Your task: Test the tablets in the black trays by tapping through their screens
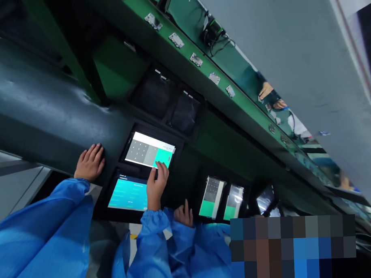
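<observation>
My left hand (89, 162) lies flat, fingers together and stretched out, on the dark green bench surface (44, 115), left of two lit tablets set in a black fixture. My right hand (156, 182) reaches over the lower tablet (126, 193), which shows a teal screen. Its extended fingertips touch the bottom edge of the upper tablet (146, 150), at the teal button beside a grey number pad. Neither hand holds anything. Both arms wear blue sleeves.
A co-worker's hand (183, 214) in a blue sleeve rests just right of my right arm. Further right stand two lit devices (212, 197) (234, 201) and a third, dark one (266, 199). Black trays (168, 101) sit behind. A green conveyor (182, 54) carries several small parts.
</observation>
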`<state>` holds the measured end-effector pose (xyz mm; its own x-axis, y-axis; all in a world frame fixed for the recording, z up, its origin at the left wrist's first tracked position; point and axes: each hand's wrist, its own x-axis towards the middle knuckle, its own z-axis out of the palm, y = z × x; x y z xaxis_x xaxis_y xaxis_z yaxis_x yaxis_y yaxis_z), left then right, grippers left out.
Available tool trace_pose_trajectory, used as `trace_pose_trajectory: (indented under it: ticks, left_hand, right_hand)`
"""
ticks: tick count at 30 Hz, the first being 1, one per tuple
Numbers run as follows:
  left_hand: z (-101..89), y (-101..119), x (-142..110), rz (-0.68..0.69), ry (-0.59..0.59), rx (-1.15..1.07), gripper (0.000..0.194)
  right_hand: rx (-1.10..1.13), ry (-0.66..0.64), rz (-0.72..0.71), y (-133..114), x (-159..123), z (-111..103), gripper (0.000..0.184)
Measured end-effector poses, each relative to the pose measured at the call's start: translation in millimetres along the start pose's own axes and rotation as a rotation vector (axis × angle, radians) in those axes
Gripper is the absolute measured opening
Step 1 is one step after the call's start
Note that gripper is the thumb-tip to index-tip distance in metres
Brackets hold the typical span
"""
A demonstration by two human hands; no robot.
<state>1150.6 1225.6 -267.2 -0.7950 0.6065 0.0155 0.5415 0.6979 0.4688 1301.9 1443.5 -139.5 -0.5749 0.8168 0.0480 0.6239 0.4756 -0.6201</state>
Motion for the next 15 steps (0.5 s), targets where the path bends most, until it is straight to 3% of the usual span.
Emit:
trace_pose_trajectory:
  ticks: [7,15]
  left_hand:
    - [1.0,-3,1,0.014,-0.004,0.025,0.055]
    - [0.3,-3,1,-0.007,-0.018,0.009,0.055]
  right_hand:
    - [0.116,-0.119,0.032,6,-60,25,0.028]
    - [0.107,-0.088,0.053,40,-117,11,0.021]
